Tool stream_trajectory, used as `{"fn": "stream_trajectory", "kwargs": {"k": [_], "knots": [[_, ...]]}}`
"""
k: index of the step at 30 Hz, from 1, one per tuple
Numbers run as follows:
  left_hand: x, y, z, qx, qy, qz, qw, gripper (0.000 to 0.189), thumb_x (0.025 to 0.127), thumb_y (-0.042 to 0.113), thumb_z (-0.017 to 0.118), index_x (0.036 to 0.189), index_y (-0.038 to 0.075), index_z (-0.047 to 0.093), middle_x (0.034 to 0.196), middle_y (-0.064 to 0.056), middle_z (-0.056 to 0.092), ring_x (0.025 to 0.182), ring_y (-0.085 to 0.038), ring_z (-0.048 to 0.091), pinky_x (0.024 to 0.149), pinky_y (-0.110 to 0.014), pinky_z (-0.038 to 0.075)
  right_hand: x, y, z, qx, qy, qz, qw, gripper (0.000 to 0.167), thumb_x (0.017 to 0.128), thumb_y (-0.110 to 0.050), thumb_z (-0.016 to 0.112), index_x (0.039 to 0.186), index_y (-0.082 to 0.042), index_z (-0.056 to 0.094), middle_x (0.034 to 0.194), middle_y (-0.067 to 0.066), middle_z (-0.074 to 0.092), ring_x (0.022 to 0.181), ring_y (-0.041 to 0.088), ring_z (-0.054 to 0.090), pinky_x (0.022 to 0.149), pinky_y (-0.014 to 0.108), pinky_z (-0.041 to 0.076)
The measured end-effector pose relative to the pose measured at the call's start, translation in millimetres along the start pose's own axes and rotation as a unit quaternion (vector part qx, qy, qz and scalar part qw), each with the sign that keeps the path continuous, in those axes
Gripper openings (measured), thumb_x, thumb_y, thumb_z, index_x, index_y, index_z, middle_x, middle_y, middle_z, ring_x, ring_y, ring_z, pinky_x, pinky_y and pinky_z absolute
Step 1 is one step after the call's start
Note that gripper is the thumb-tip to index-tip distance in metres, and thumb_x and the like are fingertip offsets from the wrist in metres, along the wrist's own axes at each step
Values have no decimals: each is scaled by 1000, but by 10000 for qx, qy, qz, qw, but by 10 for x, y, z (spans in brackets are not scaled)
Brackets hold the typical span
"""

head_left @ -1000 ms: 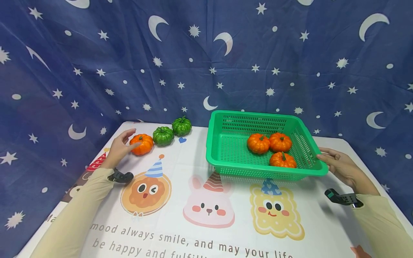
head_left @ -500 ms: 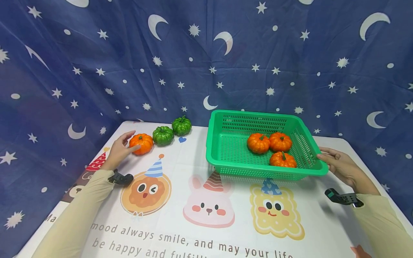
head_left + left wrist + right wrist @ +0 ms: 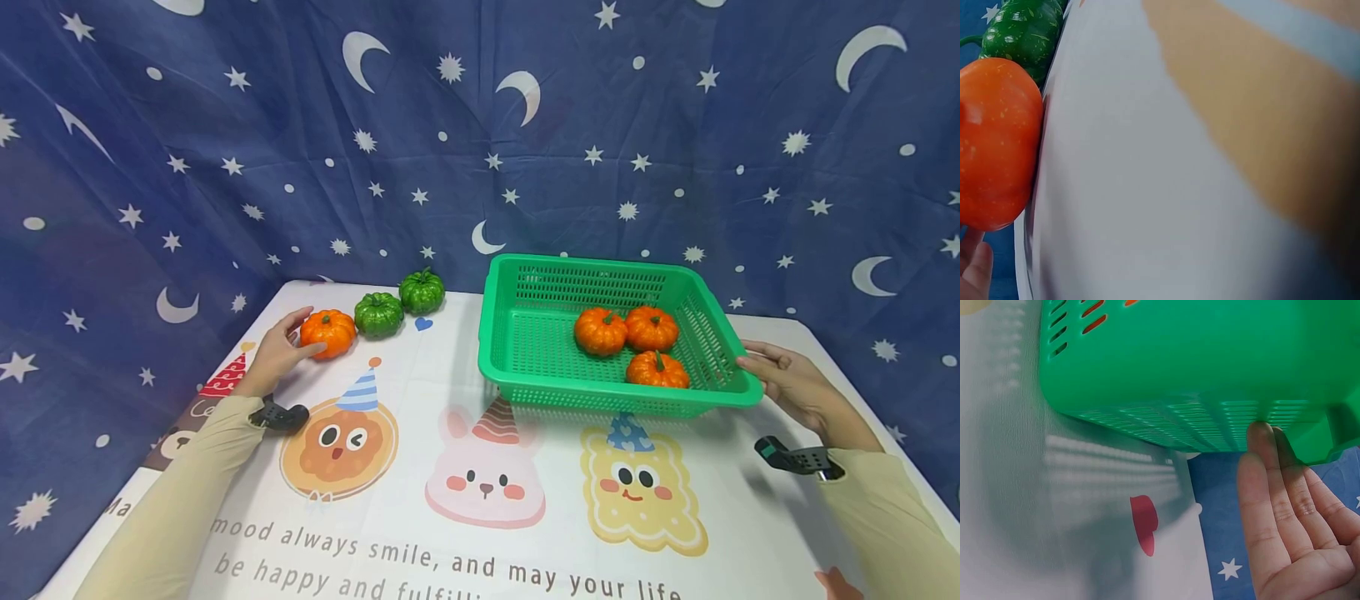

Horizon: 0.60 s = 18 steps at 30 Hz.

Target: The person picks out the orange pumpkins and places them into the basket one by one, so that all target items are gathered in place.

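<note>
An orange pumpkin [image 3: 330,332] rests on the table at the far left. My left hand [image 3: 279,354] holds it, the thumb across its front and the fingers at its back left side; in the left wrist view fingertips [image 3: 980,265] meet the pumpkin [image 3: 997,147]. To its right sit two green pumpkins, a nearer one [image 3: 378,316] and a farther one [image 3: 422,292]. A green plastic basket [image 3: 615,398] stands at centre right. My right hand [image 3: 798,387] touches the basket's right end, and in the right wrist view its extended fingers [image 3: 1282,509] lie against the slotted wall [image 3: 1191,422].
Three orange pumpkins lie in the basket's right half, one at the left [image 3: 601,332], one at the back [image 3: 652,328] and one at the front [image 3: 657,370]. A white printed tablecloth [image 3: 420,433] covers the table. Behind it hangs a blue curtain [image 3: 420,117] with stars and moons.
My left thumb and fingers have drawn in onto the orange pumpkin from a wider spread. The right hand, the basket and the other pumpkins stay where they were.
</note>
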<state>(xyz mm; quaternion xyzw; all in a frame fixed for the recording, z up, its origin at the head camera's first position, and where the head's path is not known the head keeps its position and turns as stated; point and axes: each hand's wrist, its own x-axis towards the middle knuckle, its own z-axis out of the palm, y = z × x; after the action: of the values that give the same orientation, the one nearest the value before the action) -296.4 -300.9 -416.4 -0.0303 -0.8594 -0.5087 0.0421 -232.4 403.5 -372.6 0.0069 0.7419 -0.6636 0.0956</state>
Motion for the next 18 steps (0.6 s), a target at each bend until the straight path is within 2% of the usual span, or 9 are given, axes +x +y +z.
{"fn": "stream_trajectory", "kwargs": {"k": [12, 18], "knots": [[8, -23, -5, 21, -317, -109, 9994, 81, 84, 1, 65, 148, -3, 17, 150, -28, 25, 135, -42, 29, 114, -54, 25, -8, -19, 4, 45, 2, 53, 10000, 24, 93, -12, 58, 109, -27, 47, 93, -21, 65, 84, -3, 64, 71, 15, 55], [7, -17, -2, 81, -351, -161, 9992, 81, 83, 1, 65, 149, -2, 17, 150, -28, 24, 135, -44, 30, 113, -55, 26, -10, -24, 9, 70, 42, 104, 9999, 25, 92, -12, 59, 109, -26, 46, 92, -21, 65, 84, -4, 64, 71, 15, 55]]}}
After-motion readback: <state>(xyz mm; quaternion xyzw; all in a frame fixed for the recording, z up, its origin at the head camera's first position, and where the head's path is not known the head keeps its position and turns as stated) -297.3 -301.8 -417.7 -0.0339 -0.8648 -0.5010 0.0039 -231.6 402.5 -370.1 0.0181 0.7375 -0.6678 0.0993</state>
